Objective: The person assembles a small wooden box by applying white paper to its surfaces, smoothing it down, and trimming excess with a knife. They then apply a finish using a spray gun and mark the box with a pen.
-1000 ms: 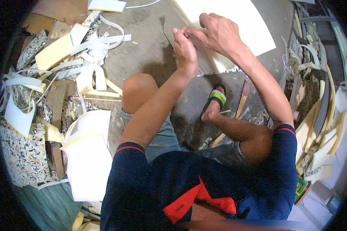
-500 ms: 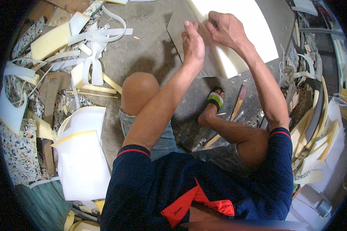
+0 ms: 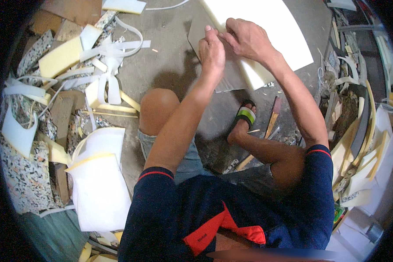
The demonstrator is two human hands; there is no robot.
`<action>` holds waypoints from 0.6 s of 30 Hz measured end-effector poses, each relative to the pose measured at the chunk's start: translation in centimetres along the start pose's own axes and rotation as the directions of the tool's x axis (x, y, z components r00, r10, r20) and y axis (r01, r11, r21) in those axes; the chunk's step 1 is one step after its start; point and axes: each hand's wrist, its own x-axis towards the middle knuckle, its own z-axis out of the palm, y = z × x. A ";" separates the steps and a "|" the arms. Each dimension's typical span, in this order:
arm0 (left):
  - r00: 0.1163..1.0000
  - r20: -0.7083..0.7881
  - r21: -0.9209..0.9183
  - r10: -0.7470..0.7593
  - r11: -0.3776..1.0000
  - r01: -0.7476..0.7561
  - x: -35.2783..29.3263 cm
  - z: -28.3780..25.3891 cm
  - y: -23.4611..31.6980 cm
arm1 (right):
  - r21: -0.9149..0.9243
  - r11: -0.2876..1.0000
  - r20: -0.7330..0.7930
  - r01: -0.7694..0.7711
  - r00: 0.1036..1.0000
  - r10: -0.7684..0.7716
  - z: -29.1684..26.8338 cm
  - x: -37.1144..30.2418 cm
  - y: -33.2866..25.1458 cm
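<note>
A thick white foam sheet [image 3: 284,39] with a cream-coloured edge lies at the top, beyond my knees. Along its left side shows a flat grey-brown sheet [image 3: 231,76]. My right hand [image 3: 251,41] is over the foam's left edge, fingers bent in and pinched together. Close beside it, above the grey-brown sheet, my left hand [image 3: 212,54] is closed with the thumb pointing up. The fingertips of both hands nearly meet. Whatever they hold is too small or hidden to make out.
Foam offcuts [image 3: 61,56] and white strips [image 3: 113,50] are heaped at the left, near a stack of white foam pieces [image 3: 100,187]. More scraps [image 3: 358,131] are piled at the right. A wooden-handled tool [image 3: 271,118] lies by my sandalled foot [image 3: 246,114].
Both hands have shifted slightly left, and the right hand's fingers have come closer to the left thumb. The view has tilted a little; the foam sheet lies about where it was.
</note>
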 end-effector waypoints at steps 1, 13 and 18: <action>0.999 0.038 0.098 0.011 0.995 -0.015 0.3 -0.6 0.5 | 0.139 0.990 0.010 -0.007 1.000 0.005 -0.7 -0.2 0.9; 0.975 0.158 -0.029 -0.157 0.986 0.163 10.5 -0.5 4.9 | -0.135 0.961 -0.157 -0.244 0.962 0.222 1.3 -8.9 6.3; 0.992 0.118 0.098 -0.051 0.994 0.040 4.7 -1.7 3.9 | -0.124 0.967 -0.117 -0.223 0.971 0.209 -0.1 -15.9 5.1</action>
